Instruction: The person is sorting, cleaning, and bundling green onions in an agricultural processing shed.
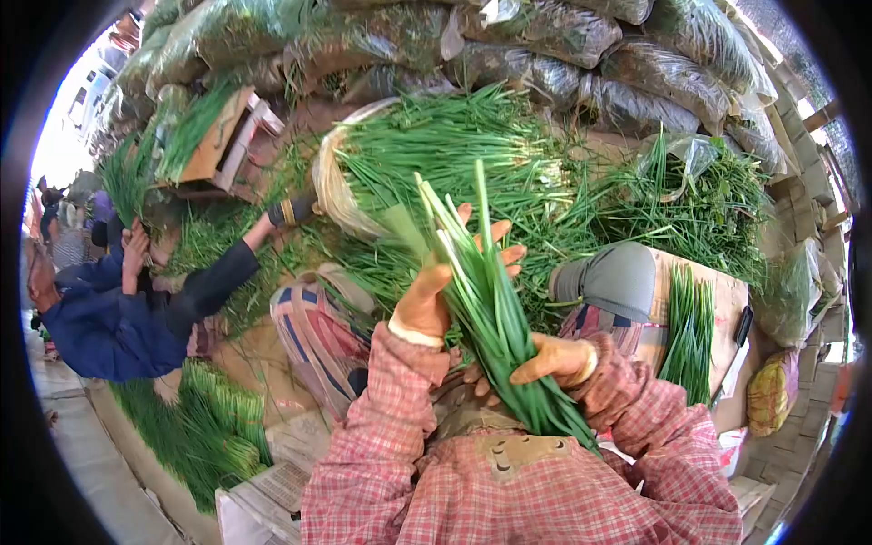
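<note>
A bunch of garlic chives (495, 313) slants across my lap, pale stem ends up and green leaf tips down toward me. My right hand (552, 360) is closed round its lower part, with the thumb over the leaves. Behind the upper stems is my left hand (438, 295), its fingers stretched and spread on the right side and its thumb on the left; the stems lie across its palm. Beyond my hands spreads a large heap of loose chives (454, 145) on plastic sheeting (338, 186).
Right of my knee, a wooden board (732, 295) carries a small chive bunch (688, 336) and a black-handled tool (745, 325). Leafy trimmings (718, 200) lie beyond it. Stuffed plastic sacks (536, 68) line the back. A co-worker (118, 313) sits left, near stacked chive bundles (209, 422).
</note>
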Available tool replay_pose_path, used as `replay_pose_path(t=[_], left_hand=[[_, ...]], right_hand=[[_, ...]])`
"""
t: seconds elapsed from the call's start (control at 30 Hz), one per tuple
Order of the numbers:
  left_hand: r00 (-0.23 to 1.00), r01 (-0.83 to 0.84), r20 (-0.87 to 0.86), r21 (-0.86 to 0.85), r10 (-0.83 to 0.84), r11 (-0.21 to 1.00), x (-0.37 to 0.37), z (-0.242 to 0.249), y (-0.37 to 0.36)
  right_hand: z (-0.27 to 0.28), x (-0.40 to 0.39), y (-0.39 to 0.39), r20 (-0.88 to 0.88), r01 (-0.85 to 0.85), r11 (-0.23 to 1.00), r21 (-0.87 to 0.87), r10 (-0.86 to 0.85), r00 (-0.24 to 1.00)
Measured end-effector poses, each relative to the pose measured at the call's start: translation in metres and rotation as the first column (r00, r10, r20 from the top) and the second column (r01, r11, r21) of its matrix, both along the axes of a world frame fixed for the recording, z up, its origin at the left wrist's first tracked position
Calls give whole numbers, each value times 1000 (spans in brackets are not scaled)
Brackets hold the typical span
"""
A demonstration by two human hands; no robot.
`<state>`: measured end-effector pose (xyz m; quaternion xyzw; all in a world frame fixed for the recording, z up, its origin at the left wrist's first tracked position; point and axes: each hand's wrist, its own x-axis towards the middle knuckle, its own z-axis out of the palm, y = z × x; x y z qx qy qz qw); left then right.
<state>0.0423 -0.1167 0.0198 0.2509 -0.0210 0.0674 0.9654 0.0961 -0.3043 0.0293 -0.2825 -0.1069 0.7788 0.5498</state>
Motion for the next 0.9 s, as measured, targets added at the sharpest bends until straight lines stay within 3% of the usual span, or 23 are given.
replay_pose_path(t=[0.07, 0.13, 0.17, 0.23, 0.3, 0.37, 0.43, 0.47, 0.5, 0.53, 0.57, 0.63, 0.7, 0.77, 0.83, 0.87, 0.9], left_hand=[[999, 35, -30, -128, -39, 991, 5, 16, -11], [986, 138, -80, -109, -147, 984, 7, -4, -4], [978, 176, -95, -125, -188, 976, 8, -12, -1], [984, 149, -60, -216, -165, 965, 8, -21, 0], [984, 146, -52, -306, -170, 941, 10, -32, 0], [976, 194, -56, -215, -210, 957, 15, -34, 5], [968, 227, -55, -213, -243, 950, 19, -30, 4], [961, 256, -57, -185, -270, 949, 22, -33, 2], [956, 274, -34, -232, -290, 933, 24, -32, 1], [952, 292, -12, -277, -307, 915, 26, -28, 0], [945, 310, 7, -324, -326, 894, 26, -27, -1], [939, 338, 49, -331, -341, 881, 28, -34, 0], [943, 327, 43, -307, -330, 894, 27, -40, 2], [933, 348, 28, -334, -360, 876, 25, -45, 1], [930, 347, -9, -313, -368, 884, 25, -37, 3], [939, 321, -18, -318, -345, 892, 25, -37, 2], [917, 338, -77, -369, -390, 866, 23, -42, 2]], right_hand=[[-14, -19, 1, -125, 68, 997, -22, -70, 990], [-16, -25, -3, -148, 101, 992, -73, -111, 983], [-18, -19, -12, 56, 21, 976, -218, -9, 998], [-20, 16, -19, 410, -183, 980, -77, 199, 890], [-8, 71, -12, 464, -91, 989, 119, 26, 885], [24, 125, 18, 773, 6, 963, 269, -220, 595], [49, 157, 69, 844, -70, 870, 488, -450, 292], [62, 162, 99, 820, -121, 831, 544, -495, 286], [72, 165, 125, 842, -140, 847, 513, -463, 277], [71, 177, 149, 886, -265, 847, 462, -423, 192], [77, 173, 170, 915, -295, 873, 389, -331, 230], [70, 151, 186, 986, -514, 858, -8, 92, 139], [65, 130, 192, 880, -674, 636, -375, 473, -44], [60, 133, 189, 954, -659, 693, -293, 260, -151], [50, 152, 201, 860, -550, 800, -240, 438, 261], [57, 151, 198, 656, -524, 799, -294, 568, 498], [54, 139, 191, 752, -622, 747, -235, 545, 370]])
